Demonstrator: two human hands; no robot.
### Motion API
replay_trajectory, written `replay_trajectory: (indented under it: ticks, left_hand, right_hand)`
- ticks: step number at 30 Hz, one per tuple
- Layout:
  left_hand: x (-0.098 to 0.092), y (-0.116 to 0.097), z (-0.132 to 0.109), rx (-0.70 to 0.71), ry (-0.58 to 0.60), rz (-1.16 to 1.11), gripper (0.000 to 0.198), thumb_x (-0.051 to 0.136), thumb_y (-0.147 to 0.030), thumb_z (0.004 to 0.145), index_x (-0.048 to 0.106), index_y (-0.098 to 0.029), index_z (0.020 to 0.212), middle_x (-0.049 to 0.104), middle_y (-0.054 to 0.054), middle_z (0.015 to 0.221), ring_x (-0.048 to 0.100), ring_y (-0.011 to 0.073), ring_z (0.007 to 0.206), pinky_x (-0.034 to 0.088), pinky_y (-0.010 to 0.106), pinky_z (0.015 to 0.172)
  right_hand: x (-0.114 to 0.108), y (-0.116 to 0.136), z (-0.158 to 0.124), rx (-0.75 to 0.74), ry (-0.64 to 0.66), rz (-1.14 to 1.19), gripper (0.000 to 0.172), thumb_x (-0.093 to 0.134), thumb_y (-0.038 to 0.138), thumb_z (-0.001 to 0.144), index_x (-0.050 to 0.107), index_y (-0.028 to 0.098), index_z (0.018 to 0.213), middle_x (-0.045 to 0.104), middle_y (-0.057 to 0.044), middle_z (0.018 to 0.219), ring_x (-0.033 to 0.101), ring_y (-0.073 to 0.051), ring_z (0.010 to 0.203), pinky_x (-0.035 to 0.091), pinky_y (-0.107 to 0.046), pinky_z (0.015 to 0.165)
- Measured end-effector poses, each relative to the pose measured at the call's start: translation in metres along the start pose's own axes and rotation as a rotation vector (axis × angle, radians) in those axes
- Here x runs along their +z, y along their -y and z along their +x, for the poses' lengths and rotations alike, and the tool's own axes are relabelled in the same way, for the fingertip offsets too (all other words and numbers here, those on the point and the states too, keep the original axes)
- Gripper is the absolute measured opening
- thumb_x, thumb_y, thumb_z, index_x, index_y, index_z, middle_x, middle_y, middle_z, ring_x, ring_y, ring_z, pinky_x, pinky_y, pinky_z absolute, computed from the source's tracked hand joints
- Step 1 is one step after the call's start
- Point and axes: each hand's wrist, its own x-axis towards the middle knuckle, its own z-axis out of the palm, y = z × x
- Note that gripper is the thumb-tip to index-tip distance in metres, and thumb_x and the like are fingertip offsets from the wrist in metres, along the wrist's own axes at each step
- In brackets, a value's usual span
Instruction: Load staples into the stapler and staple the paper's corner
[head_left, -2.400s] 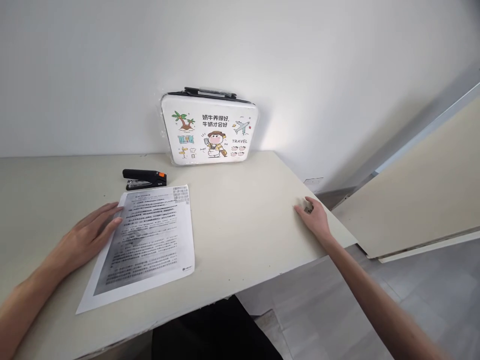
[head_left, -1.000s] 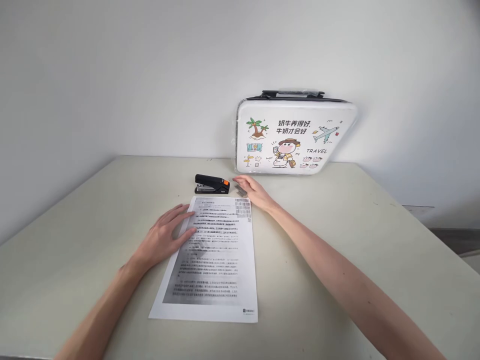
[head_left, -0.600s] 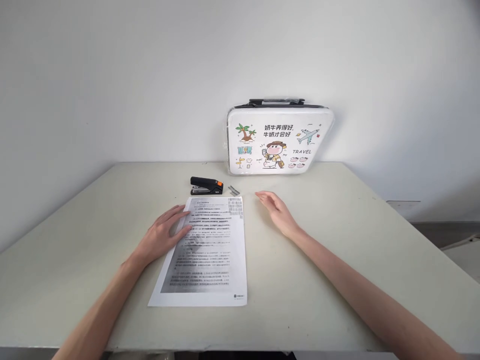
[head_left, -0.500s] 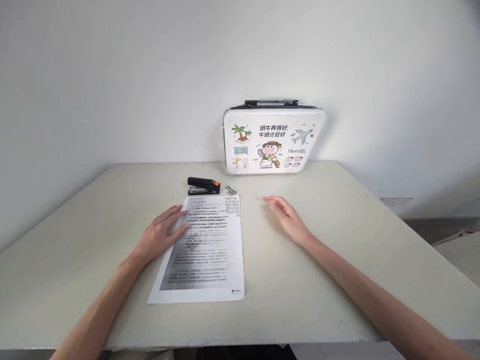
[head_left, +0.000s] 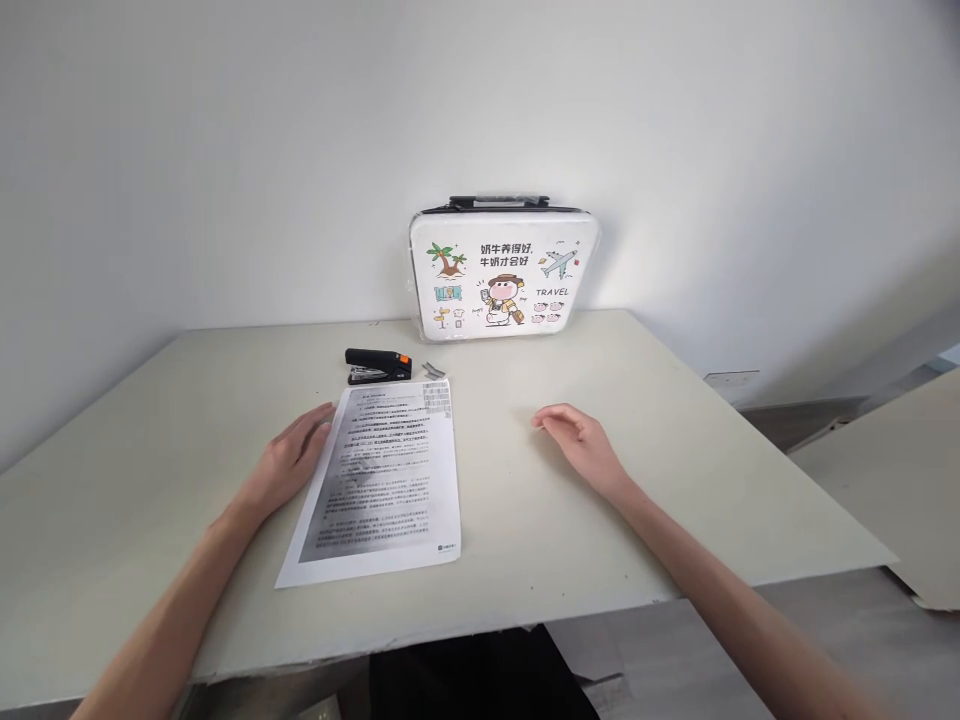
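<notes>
The right hand [head_left: 581, 450] lies open and empty on the bare table [head_left: 697, 470], fingers loosely curled, well to the right of the printed sheet [head_left: 379, 480]. A second ago it was up beside the stapler [head_left: 377, 365]. It has since drawn back, and a short strip of staples [head_left: 433, 370] now lies on its own just off the stapler's orange-tipped end, so nothing is held at present. The left hand [head_left: 292, 460] has slid off the page. It rests flat with fingers spread, only the fingertips meeting the sheet's left edge.

The sheet is thin white paper, densely printed in grey-black, and lies flat and slightly askew near the table's middle, its top edge just short of the stapler. The stapler is a low black plastic wedge and the staples are a small dull-metal bar. The table is matte, pale cream and smooth. A rounded white case [head_left: 504, 268] with cartoon prints and a black handle leans against the plain wall.
</notes>
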Motion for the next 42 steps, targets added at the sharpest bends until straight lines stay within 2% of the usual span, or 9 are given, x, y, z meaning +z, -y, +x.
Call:
replay_trajectory:
  ticks: [3, 7, 13, 19, 25, 32, 42]
  left_hand:
    - [-0.002, -0.002, 0.001, -0.009, -0.007, 0.013, 0.065, 0.033, -0.061, 0.105, 0.057, -0.020, 0.149, 0.061, 0.008, 0.154, 0.059, 0.0285, 0.140, 0.043, 0.043, 0.122]
    - [-0.003, -0.002, 0.001, -0.011, -0.011, 0.009, 0.063, 0.036, -0.061, 0.103, 0.058, -0.021, 0.147, 0.062, 0.008, 0.152, 0.060, 0.0285, 0.138, 0.043, 0.043, 0.121]
    - [-0.004, 0.002, 0.001, 0.008, -0.026, 0.010, 0.060, 0.032, -0.056, 0.105, 0.060, -0.021, 0.145, 0.064, 0.007, 0.150, 0.061, 0.0271, 0.138, 0.043, 0.041, 0.122]
    - [-0.007, -0.003, 0.003, -0.012, -0.014, 0.021, 0.059, 0.034, -0.057, 0.103, 0.061, -0.022, 0.142, 0.065, 0.007, 0.149, 0.063, 0.0297, 0.135, 0.045, 0.043, 0.120]
    - [-0.006, -0.004, 0.007, 0.033, -0.047, 0.016, 0.052, 0.035, -0.052, 0.103, 0.060, -0.024, 0.138, 0.066, 0.006, 0.147, 0.063, 0.0270, 0.135, 0.040, 0.041, 0.126]
    - [-0.004, 0.000, 0.012, 0.037, -0.041, 0.050, 0.049, 0.035, -0.053, 0.104, 0.057, -0.029, 0.141, 0.065, 0.002, 0.148, 0.065, 0.0275, 0.132, 0.041, 0.043, 0.124]
    - [-0.008, -0.011, 0.009, 0.005, -0.027, 0.057, 0.044, 0.038, -0.050, 0.106, 0.058, -0.029, 0.140, 0.064, 0.001, 0.149, 0.066, 0.0262, 0.131, 0.046, 0.046, 0.120]
  right_hand:
    - [-0.004, -0.004, 0.003, -0.001, -0.108, 0.088, 0.032, 0.063, 0.057, 0.094, 0.068, 0.026, 0.096, 0.077, -0.008, 0.099, 0.073, -0.026, 0.098, 0.060, -0.046, 0.094]
    - [-0.007, -0.010, 0.006, -0.019, -0.142, 0.124, 0.038, 0.061, 0.062, 0.094, 0.066, 0.025, 0.101, 0.076, -0.008, 0.097, 0.073, -0.024, 0.089, 0.061, -0.045, 0.088]
    - [-0.003, -0.014, 0.006, -0.023, -0.108, 0.095, 0.040, 0.060, 0.064, 0.095, 0.065, 0.025, 0.102, 0.075, -0.007, 0.095, 0.070, -0.023, 0.082, 0.059, -0.040, 0.079]
    - [-0.001, -0.009, 0.004, 0.004, -0.061, 0.045, 0.039, 0.055, 0.064, 0.099, 0.065, 0.027, 0.103, 0.075, -0.007, 0.097, 0.070, -0.023, 0.082, 0.057, -0.040, 0.079]
    - [0.003, -0.001, 0.005, 0.012, -0.013, -0.021, 0.033, 0.051, 0.058, 0.102, 0.065, 0.029, 0.102, 0.076, -0.006, 0.095, 0.073, -0.024, 0.082, 0.057, -0.040, 0.079]
    - [0.001, 0.006, 0.007, 0.007, 0.009, -0.126, 0.029, 0.047, 0.050, 0.105, 0.065, 0.028, 0.103, 0.076, -0.004, 0.094, 0.073, -0.022, 0.080, 0.049, -0.032, 0.062]
    - [0.003, 0.010, 0.001, 0.019, 0.081, -0.206, 0.028, 0.043, 0.044, 0.107, 0.065, 0.027, 0.104, 0.077, -0.005, 0.097, 0.071, -0.021, 0.081, 0.045, -0.030, 0.059]
